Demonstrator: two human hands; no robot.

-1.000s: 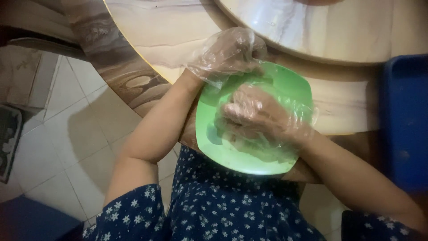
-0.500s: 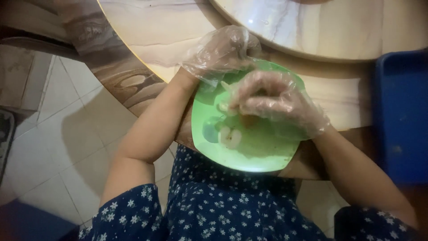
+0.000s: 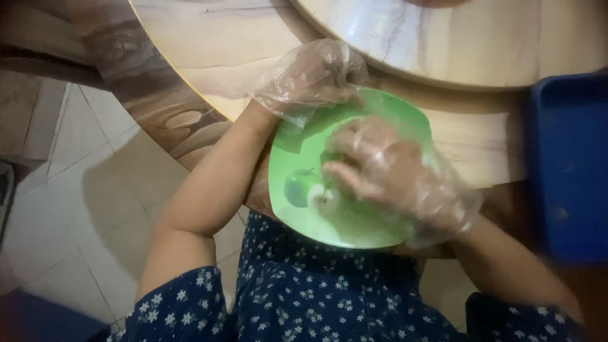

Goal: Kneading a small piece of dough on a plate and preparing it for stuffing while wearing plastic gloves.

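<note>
At table edge: left hand grip pinching green plate rim; right hand curled, contents unclear.

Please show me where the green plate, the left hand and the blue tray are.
green plate (image 3: 354, 223): head view, bare inside near the lower rim.
left hand (image 3: 310, 79): head view, back of the gloved hand.
blue tray (image 3: 570, 171): head view, its flat blue side.

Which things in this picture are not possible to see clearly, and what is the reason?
- Head view: what the right hand presses on the green plate is hidden under its gloved fingers.
- The blue bin is cut off by the right edge; its contents do not show.
- The round board is cut off by the top edge.
- The left hand grips the plate's rim; its fingertips are blurred by the glove.
</note>
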